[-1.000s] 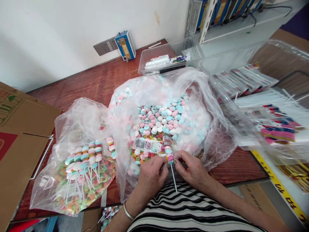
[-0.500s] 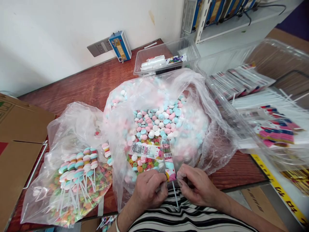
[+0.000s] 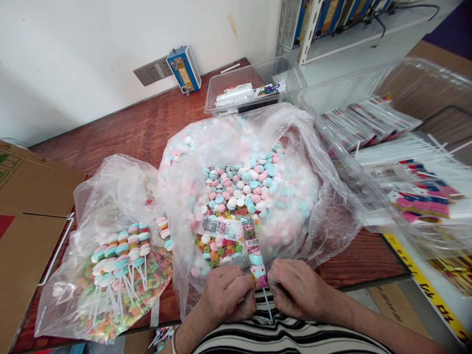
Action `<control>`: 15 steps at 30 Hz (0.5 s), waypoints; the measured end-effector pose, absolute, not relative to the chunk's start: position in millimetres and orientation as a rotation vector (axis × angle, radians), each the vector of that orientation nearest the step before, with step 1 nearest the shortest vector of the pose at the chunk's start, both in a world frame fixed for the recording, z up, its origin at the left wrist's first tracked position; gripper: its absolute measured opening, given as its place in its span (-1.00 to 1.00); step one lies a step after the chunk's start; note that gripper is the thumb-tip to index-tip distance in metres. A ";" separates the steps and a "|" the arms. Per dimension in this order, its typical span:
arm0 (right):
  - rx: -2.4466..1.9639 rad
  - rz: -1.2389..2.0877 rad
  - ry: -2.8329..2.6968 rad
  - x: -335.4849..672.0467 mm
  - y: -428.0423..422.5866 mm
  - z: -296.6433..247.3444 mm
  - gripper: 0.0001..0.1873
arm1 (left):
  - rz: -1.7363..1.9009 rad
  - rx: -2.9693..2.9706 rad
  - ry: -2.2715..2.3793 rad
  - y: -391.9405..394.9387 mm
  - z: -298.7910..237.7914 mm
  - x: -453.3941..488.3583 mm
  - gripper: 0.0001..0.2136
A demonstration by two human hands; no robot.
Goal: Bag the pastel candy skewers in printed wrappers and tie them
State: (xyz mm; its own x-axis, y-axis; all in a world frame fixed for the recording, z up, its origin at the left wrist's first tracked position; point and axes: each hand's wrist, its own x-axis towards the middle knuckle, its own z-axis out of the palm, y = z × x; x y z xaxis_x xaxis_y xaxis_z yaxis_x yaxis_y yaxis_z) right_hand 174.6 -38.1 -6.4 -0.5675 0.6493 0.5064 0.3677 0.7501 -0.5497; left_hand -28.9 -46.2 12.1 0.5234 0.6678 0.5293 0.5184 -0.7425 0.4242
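Both my hands pinch one candy lollipop, a stack of pink, blue and white discs on a white stick inside a printed clear sleeve. My left hand is closed at its left side, my right hand closed at its right, both at the table's near edge above my striped top. Just behind lies a big clear bag heaped with pink, blue and white candy discs. A stack of printed sleeves rests on small coloured ring candies inside that bag.
A second clear bag at the left holds finished lollipops on ring candies. Cardboard box far left. Clear bins at the back and right hold wrappers and white sticks. A blue device hangs by the wall socket.
Both hands with the lollipop have drawn nearer to my body and lower in view. The view has shifted slightly right; the bags have not moved.
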 end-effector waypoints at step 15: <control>-0.668 0.575 -2.242 176.5 -41.7 -6.1 -0.77 | 1.033 2.467 0.853 -53.8 4.1 -34.0 -0.89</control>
State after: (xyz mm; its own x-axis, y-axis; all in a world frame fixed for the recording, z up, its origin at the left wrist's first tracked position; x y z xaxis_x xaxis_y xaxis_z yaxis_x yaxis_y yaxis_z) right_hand 176.5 -41.7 -6.1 -0.6094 0.6095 0.5071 0.2903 0.7667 -0.5726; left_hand -34.0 -53.8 4.1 0.5572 0.6399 0.5292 0.3984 -0.7652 0.5058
